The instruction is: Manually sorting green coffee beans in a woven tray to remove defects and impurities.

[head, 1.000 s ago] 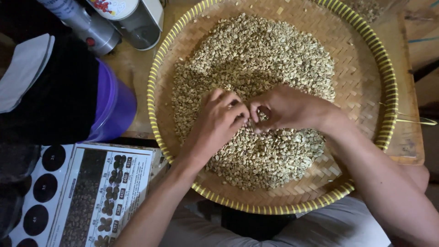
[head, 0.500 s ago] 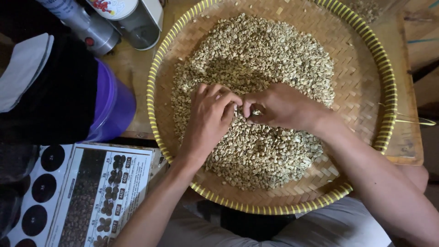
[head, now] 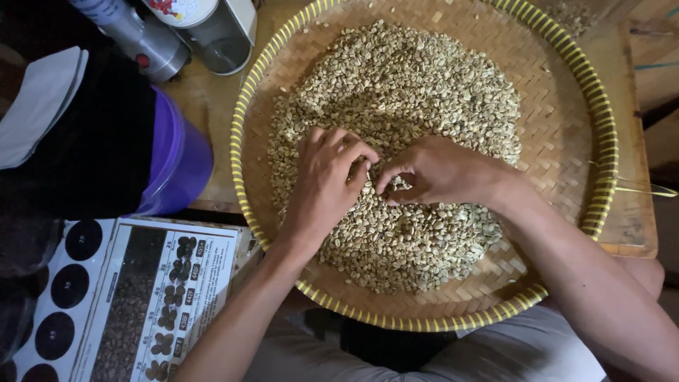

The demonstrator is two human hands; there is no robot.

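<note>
Wooden tabletop [head: 212, 113], worn and pale brown, carries a wide round woven bamboo tray with a yellow-striped rim [head: 566, 163]. Tray weave is flat herringbone, dry and matte.

Pale greenish-tan raw coffee beans [head: 417, 78] lie heaped across the tray's middle, small ovals with a centre crease, piled thickest toward the far side and thinning toward the near rim.

Left hand [head: 322, 187] rests palm-down on the beans, fingers [head: 353, 152] curled and bunched, tips pressed into the heap; whether a bean is pinched between them cannot be told. Right hand [head: 438, 170] sits just beside it, thumb and forefinger drawn close together in a near-closed pinch over the beans; something small may be between them, but it is too small to tell. Both sets of fingertips meet near the heap's centre, almost touching each other. Beans lie directly beneath and all around both hands, the larger mass beyond the fingertips, away from the person. Neither hand is clearly nearer; both are in contact with the heap.

Left of the tray: a purple plastic tub [head: 177, 159] partly under dark cloth, a grey metal cylinder [head: 134, 35], a clear-lidded jar [head: 212, 32]. Nearer, a printed bean-colour chart with dark round swatches [head: 134, 297] lies flat.
</note>
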